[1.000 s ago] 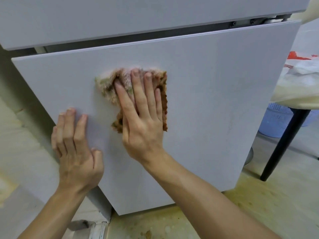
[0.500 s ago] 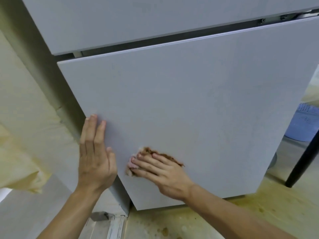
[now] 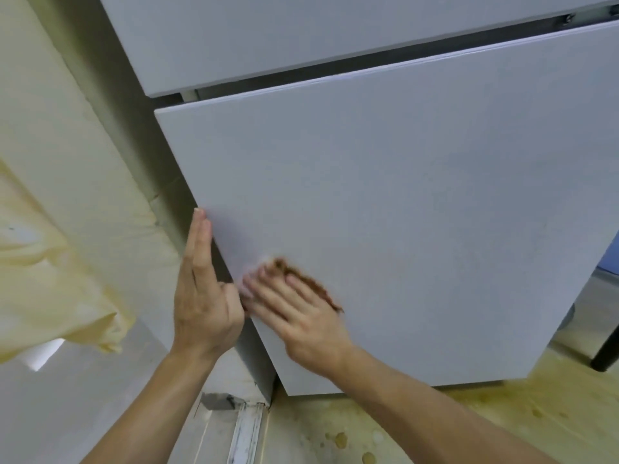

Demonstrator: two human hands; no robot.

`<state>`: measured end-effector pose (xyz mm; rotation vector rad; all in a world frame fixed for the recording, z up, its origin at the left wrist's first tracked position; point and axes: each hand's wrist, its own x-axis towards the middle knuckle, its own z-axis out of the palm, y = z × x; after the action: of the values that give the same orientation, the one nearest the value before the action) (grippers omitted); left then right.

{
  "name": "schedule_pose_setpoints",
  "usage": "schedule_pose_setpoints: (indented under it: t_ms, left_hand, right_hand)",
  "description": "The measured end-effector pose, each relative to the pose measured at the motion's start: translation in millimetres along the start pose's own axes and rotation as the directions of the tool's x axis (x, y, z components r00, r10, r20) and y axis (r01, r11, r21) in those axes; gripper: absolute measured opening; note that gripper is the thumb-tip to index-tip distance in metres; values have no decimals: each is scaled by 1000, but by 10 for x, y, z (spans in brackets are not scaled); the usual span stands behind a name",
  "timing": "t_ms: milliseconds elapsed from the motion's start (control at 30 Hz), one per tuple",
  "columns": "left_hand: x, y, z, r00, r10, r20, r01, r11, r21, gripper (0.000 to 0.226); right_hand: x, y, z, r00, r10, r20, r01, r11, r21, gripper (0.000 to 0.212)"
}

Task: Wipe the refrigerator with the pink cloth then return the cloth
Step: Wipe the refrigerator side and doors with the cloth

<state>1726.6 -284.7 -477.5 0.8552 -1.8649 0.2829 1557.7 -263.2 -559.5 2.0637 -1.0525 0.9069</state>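
Note:
The grey refrigerator's lower door fills most of the view, with the upper door above a dark gap. My right hand lies flat on the lower left part of the door and presses the pink and brown cloth against it; only the cloth's upper edge shows past the fingers. My left hand rests with straight fingers along the door's left edge, right beside the right hand, holding nothing.
A pale yellow curtain or sheet hangs at the left beside the wall. The floor below is yellowish and stained. A black table leg and a blue basket stand at the right edge. A metal door track runs along the floor.
My right hand has swept the cloth down from the middle of the door to its lower left area. My left hand has shifted onto the door's left edge. The view has turned left.

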Motion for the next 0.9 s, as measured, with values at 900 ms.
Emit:
schedule_pose_setpoints:
  t_ms: [900]
  left_hand:
    - [-148,-31,0,988,-84,130,87,996,-15,74]
  right_hand:
    - [-464,71,97,948,-185,259,203,978,-44,65]
